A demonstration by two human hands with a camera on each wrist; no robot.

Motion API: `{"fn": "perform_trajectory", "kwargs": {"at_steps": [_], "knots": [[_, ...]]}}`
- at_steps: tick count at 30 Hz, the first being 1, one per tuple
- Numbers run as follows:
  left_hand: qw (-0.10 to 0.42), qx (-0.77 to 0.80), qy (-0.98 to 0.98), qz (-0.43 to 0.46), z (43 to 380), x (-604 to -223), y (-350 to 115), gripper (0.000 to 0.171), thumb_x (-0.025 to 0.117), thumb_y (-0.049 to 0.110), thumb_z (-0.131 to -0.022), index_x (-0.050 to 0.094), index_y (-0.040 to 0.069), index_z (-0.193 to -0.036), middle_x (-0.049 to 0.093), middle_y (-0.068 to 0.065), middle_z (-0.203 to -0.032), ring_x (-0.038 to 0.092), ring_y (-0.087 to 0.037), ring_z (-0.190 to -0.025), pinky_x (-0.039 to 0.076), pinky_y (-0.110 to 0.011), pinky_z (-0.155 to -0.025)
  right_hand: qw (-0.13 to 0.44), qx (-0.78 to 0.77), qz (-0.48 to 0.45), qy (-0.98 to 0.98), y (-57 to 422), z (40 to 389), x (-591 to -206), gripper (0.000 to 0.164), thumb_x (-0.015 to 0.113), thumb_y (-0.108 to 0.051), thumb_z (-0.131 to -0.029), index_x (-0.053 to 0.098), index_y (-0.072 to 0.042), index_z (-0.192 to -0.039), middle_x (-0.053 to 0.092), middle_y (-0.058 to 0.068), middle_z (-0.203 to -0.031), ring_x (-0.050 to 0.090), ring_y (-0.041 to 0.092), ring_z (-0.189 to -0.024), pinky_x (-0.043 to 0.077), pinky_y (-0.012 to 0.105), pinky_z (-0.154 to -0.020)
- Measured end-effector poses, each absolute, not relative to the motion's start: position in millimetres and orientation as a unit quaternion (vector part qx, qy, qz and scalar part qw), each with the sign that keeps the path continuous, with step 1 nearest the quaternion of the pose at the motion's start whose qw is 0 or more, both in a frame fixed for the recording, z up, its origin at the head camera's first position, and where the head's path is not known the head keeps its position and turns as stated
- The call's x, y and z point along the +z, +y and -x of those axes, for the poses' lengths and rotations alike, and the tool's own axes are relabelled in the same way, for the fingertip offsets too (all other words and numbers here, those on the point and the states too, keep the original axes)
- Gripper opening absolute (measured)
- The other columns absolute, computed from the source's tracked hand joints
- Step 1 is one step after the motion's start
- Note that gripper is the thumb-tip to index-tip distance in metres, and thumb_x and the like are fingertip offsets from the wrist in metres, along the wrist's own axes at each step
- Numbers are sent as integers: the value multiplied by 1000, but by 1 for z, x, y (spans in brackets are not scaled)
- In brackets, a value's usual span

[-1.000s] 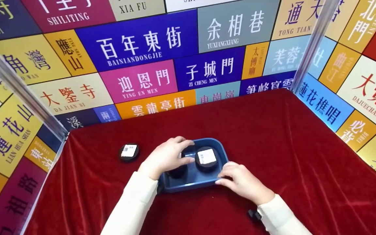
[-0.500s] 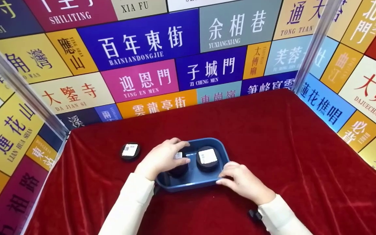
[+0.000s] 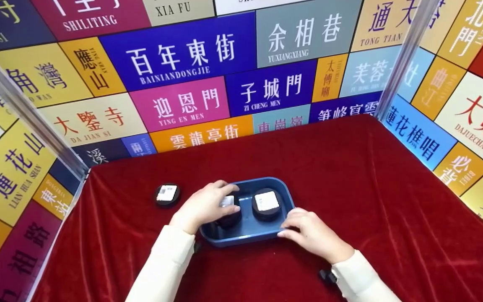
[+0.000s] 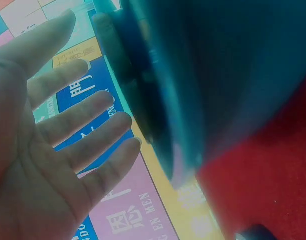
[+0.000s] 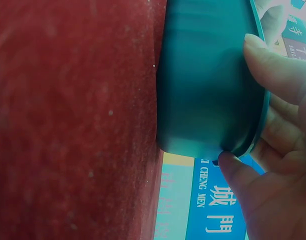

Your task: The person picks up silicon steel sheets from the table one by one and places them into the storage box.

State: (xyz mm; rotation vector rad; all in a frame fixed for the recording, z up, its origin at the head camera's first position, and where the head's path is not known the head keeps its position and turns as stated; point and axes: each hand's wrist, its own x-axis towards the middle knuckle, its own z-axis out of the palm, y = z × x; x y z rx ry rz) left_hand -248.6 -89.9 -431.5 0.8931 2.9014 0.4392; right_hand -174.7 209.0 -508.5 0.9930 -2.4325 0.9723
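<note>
A blue rectangular box with rounded corners stands on the red cloth. Inside it, on the right, is a black round container with a white label on top. A second black container sits in the left half, partly hidden by my left hand. That hand hovers over the box's left end; in the left wrist view its fingers are spread and nearly straight beside the dark rim. My right hand grips the box's right rim, thumb on the edge and other fingers over it.
Another black round container with a white label lies on the red cloth, left of the box. Panels with large lettering wall in the table at the back and both sides, with metal posts at the corners.
My left hand has drawn back a little to the left, uncovering more of the left container and its label. My right hand keeps its hold on the rim, and the box stays nearly in place.
</note>
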Motion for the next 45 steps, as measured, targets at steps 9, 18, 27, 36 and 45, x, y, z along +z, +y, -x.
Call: {"fn": "perform_trajectory", "kwargs": {"at_steps": [9,18,27,36,45], "knots": [[35,153,946,-283,249,-435,-95,53,71,48,-90,61,24,-136,62,-5,-131,60,-24,-111,51,-44,-103,159,344,-342,-859,210,173,-507,5,78,-22,-88,78,-17,-87,68,-8,-82,58,8,-81,47,14,-76],[38,154,949,-272,249,-436,-103,56,72,49,-89,60,24,-138,62,-5,-130,59,-23,-112,50,-44,-104,164,342,-340,-861,210,173,-507,7,78,-24,-88,77,-17,-86,67,-9,-82,58,7,-81,49,18,-75],[35,166,950,-260,248,-436,-111,54,73,46,-89,62,23,-137,62,-4,-129,59,-23,-112,50,-43,-104,158,342,-341,-861,209,173,-509,6,79,-23,-88,78,-17,-88,68,-8,-82,59,8,-81,49,18,-75],[13,174,943,-283,249,-441,-118,51,74,40,-90,64,16,-133,64,-7,-124,61,-25,-111,50,-45,-103,163,347,-346,-856,209,174,-509,6,79,-22,-88,78,-16,-87,68,-8,-81,58,9,-80,47,14,-75],[2,167,948,-272,250,-443,-125,50,74,41,-90,64,18,-133,63,-7,-126,60,-26,-114,50,-45,-103,162,347,-343,-858,209,174,-509,5,80,-21,-87,78,-17,-86,67,-8,-80,58,9,-80,46,13,-75]]}}
